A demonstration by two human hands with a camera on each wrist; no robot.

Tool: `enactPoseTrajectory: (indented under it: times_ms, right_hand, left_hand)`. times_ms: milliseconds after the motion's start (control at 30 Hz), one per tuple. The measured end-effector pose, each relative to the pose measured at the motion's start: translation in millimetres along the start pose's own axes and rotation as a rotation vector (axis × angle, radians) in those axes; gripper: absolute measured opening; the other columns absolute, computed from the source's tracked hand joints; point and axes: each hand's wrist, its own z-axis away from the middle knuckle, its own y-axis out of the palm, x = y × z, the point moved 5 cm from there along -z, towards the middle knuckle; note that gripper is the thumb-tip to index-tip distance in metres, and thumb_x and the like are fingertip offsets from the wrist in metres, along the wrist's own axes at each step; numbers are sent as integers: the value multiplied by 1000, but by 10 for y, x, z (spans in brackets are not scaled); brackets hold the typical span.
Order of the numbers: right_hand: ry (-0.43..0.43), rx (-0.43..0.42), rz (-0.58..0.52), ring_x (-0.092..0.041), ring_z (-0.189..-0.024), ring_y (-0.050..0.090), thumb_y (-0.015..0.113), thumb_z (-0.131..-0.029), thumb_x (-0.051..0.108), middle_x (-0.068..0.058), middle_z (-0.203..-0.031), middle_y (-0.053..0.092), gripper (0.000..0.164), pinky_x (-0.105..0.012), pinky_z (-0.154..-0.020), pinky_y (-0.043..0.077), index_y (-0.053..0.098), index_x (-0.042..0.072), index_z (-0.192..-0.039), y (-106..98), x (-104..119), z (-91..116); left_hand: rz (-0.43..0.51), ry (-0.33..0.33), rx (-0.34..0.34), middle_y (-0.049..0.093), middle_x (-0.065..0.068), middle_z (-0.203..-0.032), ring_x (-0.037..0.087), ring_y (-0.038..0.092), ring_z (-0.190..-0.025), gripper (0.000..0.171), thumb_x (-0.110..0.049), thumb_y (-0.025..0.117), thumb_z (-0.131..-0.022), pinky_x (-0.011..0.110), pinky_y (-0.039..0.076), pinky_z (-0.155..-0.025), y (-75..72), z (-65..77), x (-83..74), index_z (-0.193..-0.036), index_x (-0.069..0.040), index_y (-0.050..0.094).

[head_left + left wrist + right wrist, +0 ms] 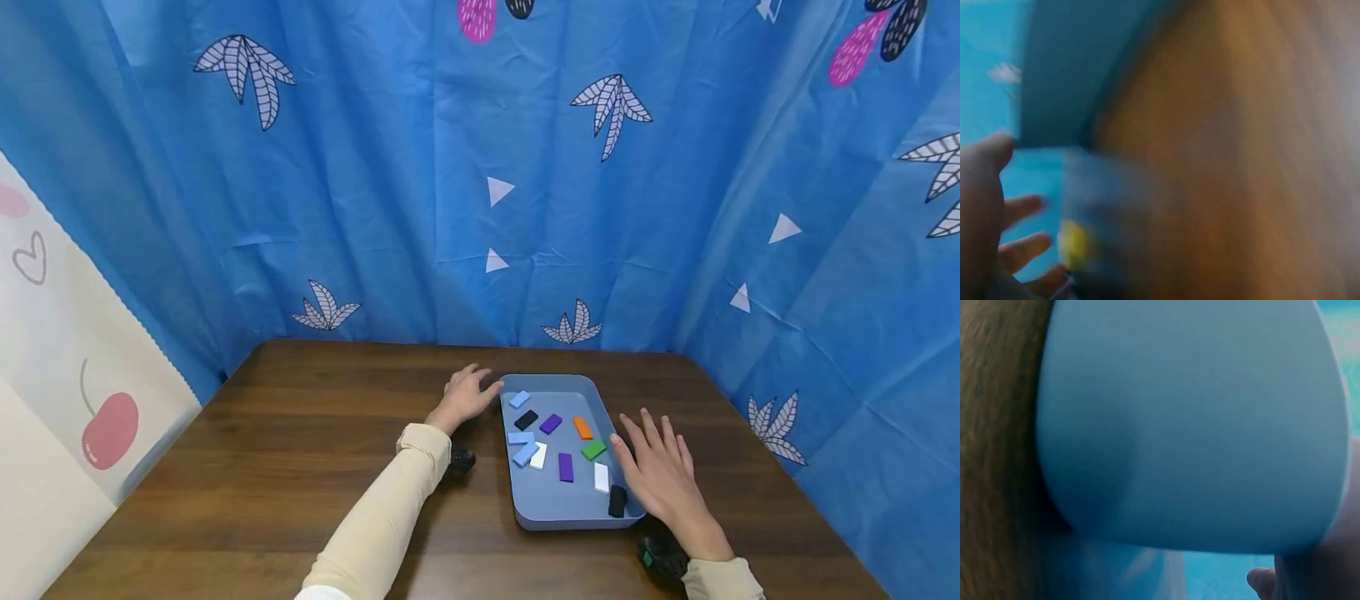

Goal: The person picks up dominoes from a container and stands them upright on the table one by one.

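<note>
A grey-blue tray [555, 510] stands on the wooden table with several small flat blocks lying inside. Among them are a black block [527, 420], a purple block [566, 467], an orange block [582, 427], a green block [593, 450] and a white block [602, 477], plus light blue ones. My left hand [462, 400] is at the tray's far left corner, fingers loosely extended; touching or apart, I cannot tell. Fingers spread, my right hand [660, 471] is beside the tray's right rim, holding nothing. The right wrist view shows the tray's outer wall [1197, 425] close up.
The brown wooden table [322, 442] extends left of the tray and a little to its right. Behind it hangs a blue patterned curtain [390, 183]. A dark wrist device [663, 557] sits under the right wrist. The left wrist view is blurred.
</note>
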Motion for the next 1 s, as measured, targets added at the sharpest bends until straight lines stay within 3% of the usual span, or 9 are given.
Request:
enactPoseTrajectory:
  times_ms: [67, 167, 367, 533, 667, 767, 833, 900, 1000]
  right_hand:
    - [-3, 2, -1, -58, -152, 5, 36, -108, 56, -31, -167, 17, 71, -75, -117, 1, 37, 6, -158, 12, 8, 5]
    - [-16, -1, -7, -58, -152, 5, 37, -108, 53, -30, -167, 17, 69, -75, -118, 1, 37, 6, -158, -5, 33, -29]
    - [-33, -12, -11, -58, -151, 5, 36, -109, 54, -31, -167, 16, 69, -75, -118, 2, 36, 6, -159, -31, 31, -131]
    - [-14, 40, -18, -60, -151, 5, 35, -109, 55, -32, -167, 16, 71, -76, -117, 3, 36, 4, -159, 64, -28, -74]
    - [-12, 38, -20, -60, -150, 6, 35, -108, 56, -32, -166, 16, 72, -76, -117, 3, 37, 4, -158, 91, -48, -57]
    - [-17, 27, -18, -59, -150, 6, 34, -108, 56, -32, -166, 16, 72, -76, -117, 3, 37, 4, -158, 87, -57, -54]
    - [-15, 29, -11, -60, -150, 6, 34, -108, 56, -32, -166, 16, 72, -76, -117, 4, 37, 4, -158, 84, -67, -44]
    - [-10, 31, 4, -60, -150, 6, 34, -108, 57, -32, -166, 16, 73, -76, -116, 4, 37, 4, -158, 71, -75, -26]
    - [-13, 16, 23, -60, -150, 8, 35, -108, 56, -33, -166, 17, 73, -77, -116, 5, 37, 3, -158, 28, -78, -16]
  left_hand:
    - [-104, -9, 30, 65, 22, -134, 42, 56, -130, 40, -29, 62, -103, 55, 44, -110, -16, 44, 191, -126, 3, 70]
    - [-163, 19, 41, 74, 17, -116, 38, 64, -116, 28, -22, 70, -99, 49, 51, -102, -104, 63, 312, -112, 1, 77]
    - [-259, 40, 17, 76, 9, -102, 29, 71, -98, 17, -18, 80, -91, 43, 57, -88, -336, 91, 267, -103, -5, 77]
    - [-349, 78, 52, 77, 10, -95, 28, 70, -87, 25, -29, 83, -88, 40, 57, -77, -280, 297, 263, -96, -5, 80]
    - [-319, 86, 64, 76, 11, -95, 28, 68, -85, 19, -21, 84, -84, 40, 57, -76, -248, 409, 229, -94, -4, 81]
    - [-229, 74, 20, 74, 8, -97, 25, 66, -87, 17, -14, 82, -82, 37, 56, -78, -254, 392, 125, -96, -6, 79]
    - [-147, 119, 11, 74, 8, -101, 23, 65, -91, 19, -14, 82, -82, 35, 55, -81, -225, 361, -32, -100, -6, 79]
    - [-79, 210, 49, 73, 8, -108, 23, 66, -97, 23, -16, 81, -86, 33, 56, -86, -147, 334, -255, -107, -6, 78]
    - [-82, 333, 166, 70, 8, -123, 24, 66, -114, 31, -24, 79, -91, 34, 54, -100, 16, 341, -585, -117, -7, 76]
